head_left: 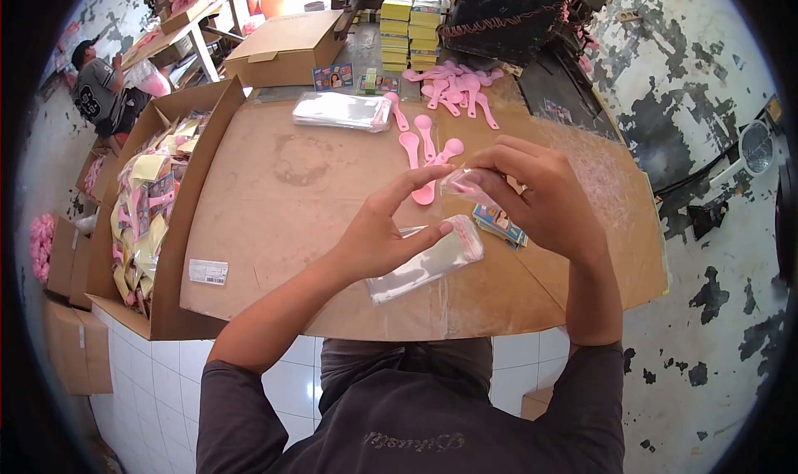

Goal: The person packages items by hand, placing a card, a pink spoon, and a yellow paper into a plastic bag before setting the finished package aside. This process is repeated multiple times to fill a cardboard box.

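Observation:
My right hand (540, 193) pinches a small clear plastic bag (467, 185) with a pink tint showing at it. The index fingertip of my left hand (378, 229) is right at the bag's edge, while its thumb stands well apart below; the hand is open. Under the left thumb lies a stack of clear plastic bags (428, 262) with pink-edged flaps. A small pile of printed cards (500, 225) sits below my right fingers. Several pink plastic spoons (410, 148) lie just beyond my hands.
A second stack of clear bags (341, 111) and a heap of pink spoons (461, 83) lie at the back. Packed bags fill the open carton (179, 295) on the left. Behind stand a closed cardboard box (283, 46) and yellow card stacks (397, 29). A person (104, 92) sits far left.

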Demonstrator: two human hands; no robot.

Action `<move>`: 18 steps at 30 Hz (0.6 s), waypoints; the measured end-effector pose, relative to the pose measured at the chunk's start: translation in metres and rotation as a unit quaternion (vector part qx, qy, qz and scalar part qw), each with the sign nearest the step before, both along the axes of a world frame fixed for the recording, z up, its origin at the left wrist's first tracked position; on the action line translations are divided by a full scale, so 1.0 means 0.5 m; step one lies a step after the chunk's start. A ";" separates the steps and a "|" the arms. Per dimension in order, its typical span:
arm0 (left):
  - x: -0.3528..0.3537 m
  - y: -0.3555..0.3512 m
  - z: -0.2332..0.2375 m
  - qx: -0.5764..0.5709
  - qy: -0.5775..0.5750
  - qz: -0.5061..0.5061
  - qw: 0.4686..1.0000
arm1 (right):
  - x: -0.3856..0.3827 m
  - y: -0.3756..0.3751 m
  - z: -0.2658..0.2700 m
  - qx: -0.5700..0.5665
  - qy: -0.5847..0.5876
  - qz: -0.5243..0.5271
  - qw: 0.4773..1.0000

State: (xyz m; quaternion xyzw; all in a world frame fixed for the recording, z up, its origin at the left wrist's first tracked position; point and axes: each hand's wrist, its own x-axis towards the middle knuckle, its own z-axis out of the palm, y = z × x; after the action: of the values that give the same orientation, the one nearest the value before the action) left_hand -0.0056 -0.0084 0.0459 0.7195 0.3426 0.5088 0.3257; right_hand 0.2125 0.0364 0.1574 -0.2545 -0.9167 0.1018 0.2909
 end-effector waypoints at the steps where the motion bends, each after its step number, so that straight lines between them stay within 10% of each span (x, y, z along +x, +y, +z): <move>1: 0.003 -0.002 0.004 -0.005 -0.001 0.007 1.000 | -0.005 -0.004 0.000 -0.018 0.021 0.001 1.000; 7: -0.001 -0.003 -0.004 -0.132 -0.120 -0.041 0.983 | -0.007 -0.004 -0.028 -0.083 0.032 0.030 0.996; 18: 0.011 -0.007 -0.024 -0.066 -0.051 0.037 0.996 | -0.053 -0.002 -0.098 0.261 -0.016 -0.020 0.965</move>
State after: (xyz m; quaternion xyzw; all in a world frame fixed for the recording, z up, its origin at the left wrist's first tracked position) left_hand -0.0003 -0.0120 0.0339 0.6563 0.3844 0.5332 0.3703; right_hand 0.1858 0.0351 0.1084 -0.1901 -0.9106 -0.1508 0.3344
